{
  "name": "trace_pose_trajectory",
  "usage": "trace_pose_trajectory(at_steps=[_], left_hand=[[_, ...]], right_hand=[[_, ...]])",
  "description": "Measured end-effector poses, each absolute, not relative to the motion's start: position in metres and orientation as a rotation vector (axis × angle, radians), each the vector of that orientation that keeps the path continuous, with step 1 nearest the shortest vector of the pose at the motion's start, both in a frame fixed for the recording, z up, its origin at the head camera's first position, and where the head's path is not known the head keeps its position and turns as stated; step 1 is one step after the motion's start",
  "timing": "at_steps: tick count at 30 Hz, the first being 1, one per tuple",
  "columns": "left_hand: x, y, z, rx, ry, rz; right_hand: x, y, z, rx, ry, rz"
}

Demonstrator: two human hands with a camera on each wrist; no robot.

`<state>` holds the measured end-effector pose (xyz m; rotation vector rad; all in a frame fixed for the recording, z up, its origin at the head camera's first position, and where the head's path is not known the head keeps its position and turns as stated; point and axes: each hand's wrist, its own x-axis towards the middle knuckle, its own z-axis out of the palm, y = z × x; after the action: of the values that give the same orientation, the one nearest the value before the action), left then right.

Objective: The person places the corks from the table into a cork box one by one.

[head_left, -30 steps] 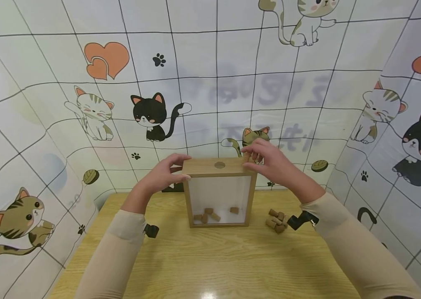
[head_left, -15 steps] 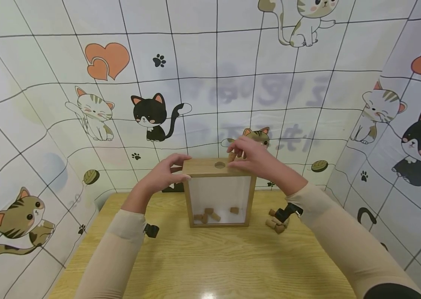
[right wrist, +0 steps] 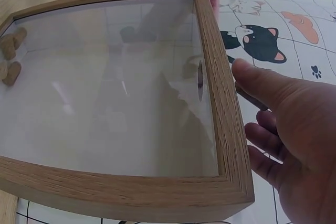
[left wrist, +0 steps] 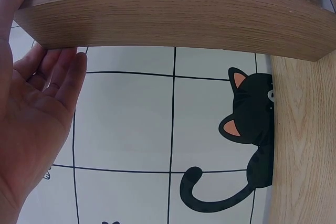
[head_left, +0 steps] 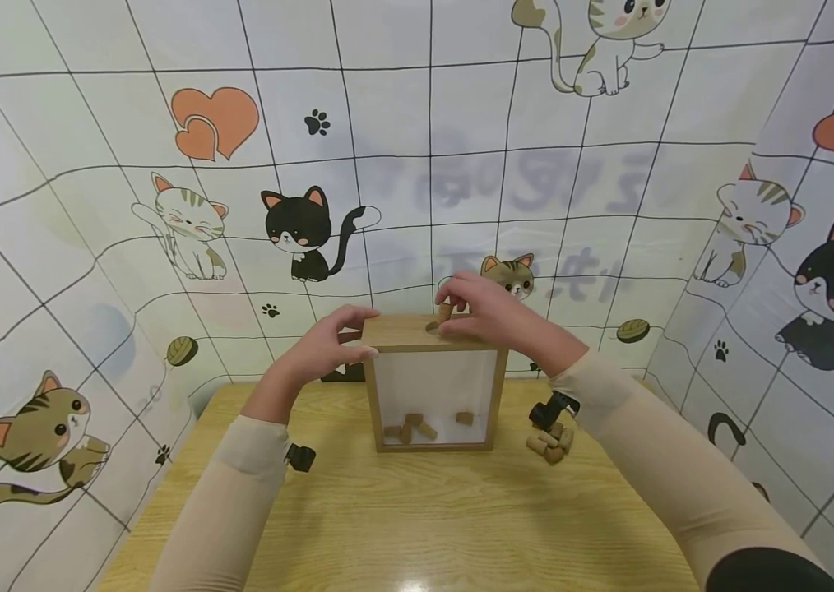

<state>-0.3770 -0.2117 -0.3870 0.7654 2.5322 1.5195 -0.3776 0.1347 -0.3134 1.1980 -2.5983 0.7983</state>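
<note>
A shallow wooden box (head_left: 395,333) with a clear front stands upright on the table, a round hole (head_left: 432,327) in its top. Several corks (head_left: 426,430) lie inside along the bottom. My left hand (head_left: 322,344) grips the box's top left corner, thumb in front and fingers behind, as the left wrist view (left wrist: 39,111) also shows. Between thumb and fingers, my right hand (head_left: 487,311) pinches a cork (head_left: 445,312) upright, its lower end right at the hole. In the right wrist view that cork (right wrist: 253,98) is mostly hidden behind the thumb.
A small pile of loose corks (head_left: 552,446) lies on the wooden table (head_left: 417,518), right of the box. Behind the table hangs a white sheet (head_left: 402,107) with a grid and cartoon cats. Black wrist cameras (head_left: 301,457) sit at both cuffs.
My right hand has moved left along the box top with the cork, from the right corner to the hole. The left hand and box have stayed put.
</note>
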Motion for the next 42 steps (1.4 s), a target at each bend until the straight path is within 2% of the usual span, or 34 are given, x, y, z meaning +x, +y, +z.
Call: trace_pose_trajectory(at_steps=[27,42], left_hand=[[-0.377,-0.212,-0.387,0.767,2.511,1.536],[-0.375,-0.211,-0.386,0.748,2.537,1.514]], right_hand=[[-0.383,0.129,-0.314,1.201,-2.689,0.692],[-0.371,0.156,-0.313,1.168,-2.547,0.792]])
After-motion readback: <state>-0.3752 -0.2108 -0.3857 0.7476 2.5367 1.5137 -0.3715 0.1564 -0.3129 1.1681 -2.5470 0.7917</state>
